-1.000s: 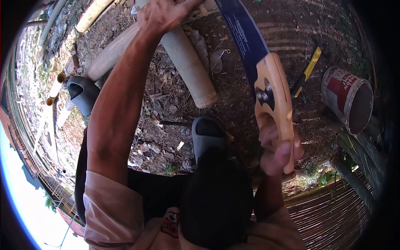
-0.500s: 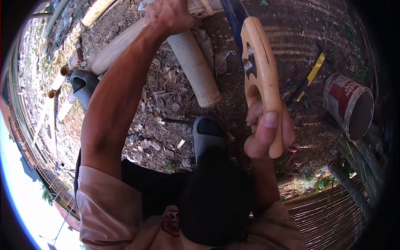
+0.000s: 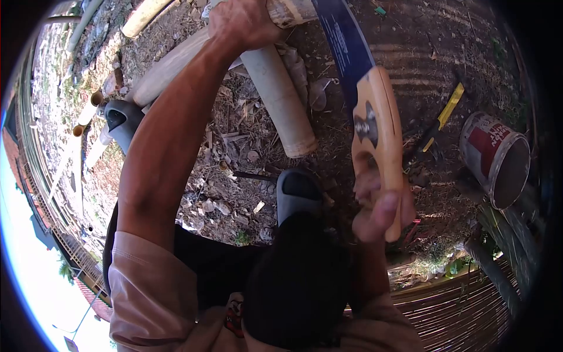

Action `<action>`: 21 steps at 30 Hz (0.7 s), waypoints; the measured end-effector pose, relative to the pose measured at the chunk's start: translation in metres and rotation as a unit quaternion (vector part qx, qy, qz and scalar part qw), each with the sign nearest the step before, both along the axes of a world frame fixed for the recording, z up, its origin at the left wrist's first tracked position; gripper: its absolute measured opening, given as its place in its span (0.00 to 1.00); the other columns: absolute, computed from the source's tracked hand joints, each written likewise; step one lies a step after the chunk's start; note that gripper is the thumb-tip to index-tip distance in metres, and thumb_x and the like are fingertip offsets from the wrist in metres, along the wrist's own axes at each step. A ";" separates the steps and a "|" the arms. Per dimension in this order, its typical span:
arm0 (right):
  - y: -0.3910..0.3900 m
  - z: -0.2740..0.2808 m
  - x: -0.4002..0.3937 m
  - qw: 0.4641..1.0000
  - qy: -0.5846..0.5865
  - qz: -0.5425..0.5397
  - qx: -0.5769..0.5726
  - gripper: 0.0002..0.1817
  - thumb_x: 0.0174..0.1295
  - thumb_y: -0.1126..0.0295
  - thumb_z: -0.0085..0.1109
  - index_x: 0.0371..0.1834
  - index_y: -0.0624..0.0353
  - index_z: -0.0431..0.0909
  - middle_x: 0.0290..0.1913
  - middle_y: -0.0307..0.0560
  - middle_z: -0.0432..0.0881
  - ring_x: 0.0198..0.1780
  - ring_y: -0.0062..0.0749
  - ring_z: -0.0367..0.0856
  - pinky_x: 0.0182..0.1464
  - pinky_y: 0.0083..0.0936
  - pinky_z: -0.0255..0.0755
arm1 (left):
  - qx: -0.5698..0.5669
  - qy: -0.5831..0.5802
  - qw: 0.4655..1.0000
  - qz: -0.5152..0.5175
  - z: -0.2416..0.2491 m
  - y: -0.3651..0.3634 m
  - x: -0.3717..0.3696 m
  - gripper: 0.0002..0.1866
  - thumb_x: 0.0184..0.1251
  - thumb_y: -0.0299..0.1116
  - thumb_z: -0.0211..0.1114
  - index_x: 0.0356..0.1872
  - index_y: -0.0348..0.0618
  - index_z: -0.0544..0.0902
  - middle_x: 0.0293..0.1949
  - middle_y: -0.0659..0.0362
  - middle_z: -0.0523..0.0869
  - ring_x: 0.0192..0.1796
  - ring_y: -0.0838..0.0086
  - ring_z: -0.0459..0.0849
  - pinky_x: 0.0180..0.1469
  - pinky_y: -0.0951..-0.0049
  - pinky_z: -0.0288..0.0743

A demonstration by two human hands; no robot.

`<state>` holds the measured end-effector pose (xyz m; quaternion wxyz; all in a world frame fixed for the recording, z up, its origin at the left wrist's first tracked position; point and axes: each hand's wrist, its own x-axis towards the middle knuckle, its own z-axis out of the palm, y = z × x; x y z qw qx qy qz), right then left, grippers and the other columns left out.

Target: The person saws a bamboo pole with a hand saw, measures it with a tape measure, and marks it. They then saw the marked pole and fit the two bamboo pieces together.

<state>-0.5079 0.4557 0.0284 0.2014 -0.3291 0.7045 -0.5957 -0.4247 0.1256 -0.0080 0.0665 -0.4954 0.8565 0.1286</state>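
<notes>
My right hand (image 3: 384,208) is wrapped round the light wooden handle of a handsaw (image 3: 382,117), whose dark blue blade runs up to the top edge of the view. Beside the blade, a bamboo pole (image 3: 298,9) extends from under my left hand (image 3: 237,20). That hand presses down on the pole with its fingers closed round it. Another thick piece of bamboo (image 3: 278,102) slants down from below my left hand, its cut end above my foot. The far end of the saw blade is out of view.
A rusty tin can (image 3: 492,158) lies at the right, near a yellow and black tool (image 3: 443,114). Bamboo poles (image 3: 170,64) lie at the upper left. My sandalled feet (image 3: 296,193) rest among wood chips. Branches (image 3: 498,264) are at the lower right.
My right hand has pulled the saw down toward my body, and more of its blue blade shows. My left hand stays on the bamboo pole. The whole view has shifted slightly.
</notes>
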 end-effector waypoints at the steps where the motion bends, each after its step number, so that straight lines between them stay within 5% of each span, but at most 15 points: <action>1: 0.034 0.004 0.008 1.000 0.009 -0.002 0.000 0.28 0.72 0.49 0.52 0.28 0.67 0.77 0.19 0.46 0.79 0.20 0.34 0.80 0.28 0.31 0.79 | -0.016 -0.003 1.000 0.003 -0.004 -0.005 0.000 0.35 0.47 0.52 0.84 0.53 0.40 0.85 0.44 0.42 0.91 0.52 0.46 0.90 0.54 0.50 0.83; 3: 0.059 0.018 0.011 0.998 0.065 -0.002 0.015 0.28 0.72 0.49 0.52 0.27 0.67 0.77 0.20 0.46 0.80 0.20 0.34 0.81 0.31 0.32 0.84 | -0.027 -0.008 1.000 0.014 -0.007 -0.005 0.001 0.35 0.47 0.53 0.84 0.51 0.40 0.85 0.44 0.42 0.91 0.52 0.46 0.90 0.54 0.50 0.82; 6: 0.040 0.010 0.010 0.998 -0.054 0.001 0.016 0.29 0.73 0.48 0.53 0.26 0.67 0.76 0.21 0.45 0.80 0.23 0.34 0.83 0.39 0.36 0.89 | -0.022 -0.017 1.000 0.005 0.001 0.002 0.002 0.33 0.48 0.53 0.84 0.49 0.40 0.84 0.45 0.42 0.90 0.51 0.47 0.90 0.53 0.49 0.82; 7: -0.016 -0.007 0.004 0.991 -0.120 -0.011 -0.064 0.30 0.73 0.47 0.54 0.26 0.68 0.75 0.21 0.46 0.79 0.24 0.36 0.83 0.40 0.37 0.89 | -0.016 -0.003 1.000 0.011 0.001 0.002 0.001 0.34 0.47 0.53 0.84 0.50 0.40 0.84 0.47 0.41 0.90 0.51 0.47 0.90 0.53 0.49 0.82; 10: -0.076 0.008 -0.010 0.994 -0.063 0.056 0.066 0.27 0.75 0.49 0.46 0.34 0.67 0.72 0.24 0.51 0.74 0.26 0.35 0.74 0.43 0.42 0.79 | -0.007 -0.011 1.000 0.006 0.006 0.005 -0.001 0.34 0.48 0.51 0.83 0.53 0.40 0.84 0.48 0.41 0.90 0.50 0.47 0.90 0.53 0.48 0.83; 12: -0.019 -0.004 0.002 0.993 -0.105 0.015 -0.051 0.32 0.73 0.47 0.52 0.26 0.71 0.75 0.21 0.51 0.78 0.26 0.42 0.85 0.44 0.44 0.89 | -0.004 -0.022 1.000 -0.002 0.009 -0.002 0.000 0.34 0.50 0.50 0.82 0.55 0.40 0.84 0.49 0.41 0.90 0.50 0.47 0.90 0.53 0.48 0.83; 14: 0.083 0.006 0.012 0.997 -0.020 0.035 0.061 0.36 0.76 0.45 0.46 0.30 0.76 0.78 0.25 0.60 0.83 0.31 0.46 0.88 0.45 0.46 0.89 | 0.043 -0.010 0.999 0.027 0.006 -0.004 -0.004 0.33 0.51 0.45 0.80 0.59 0.41 0.84 0.48 0.40 0.89 0.51 0.46 0.90 0.52 0.47 0.83; 15: 0.070 0.000 0.009 0.998 -0.017 0.039 0.054 0.36 0.76 0.45 0.46 0.30 0.76 0.78 0.25 0.60 0.83 0.31 0.46 0.88 0.45 0.46 0.89 | 0.036 -0.007 0.999 0.031 0.007 -0.005 -0.004 0.33 0.51 0.45 0.80 0.59 0.41 0.84 0.48 0.40 0.89 0.51 0.46 0.90 0.52 0.47 0.83; 19: -0.043 -0.006 -0.009 0.996 -0.082 0.029 -0.009 0.27 0.76 0.51 0.48 0.28 0.66 0.76 0.22 0.46 0.78 0.27 0.33 0.84 0.32 0.29 0.78 | -0.069 0.049 0.996 0.006 0.006 0.014 -0.002 0.29 0.52 0.42 0.78 0.56 0.43 0.85 0.48 0.42 0.90 0.51 0.46 0.90 0.52 0.47 0.82; 21: -0.106 0.013 -0.022 0.996 -0.069 0.058 -0.009 0.27 0.78 0.49 0.45 0.29 0.63 0.71 0.20 0.48 0.71 0.21 0.36 0.70 0.28 0.31 0.68 | -0.017 0.013 1.000 0.010 -0.006 -0.003 0.003 0.26 0.52 0.41 0.77 0.54 0.45 0.85 0.47 0.43 0.90 0.51 0.46 0.90 0.54 0.48 0.83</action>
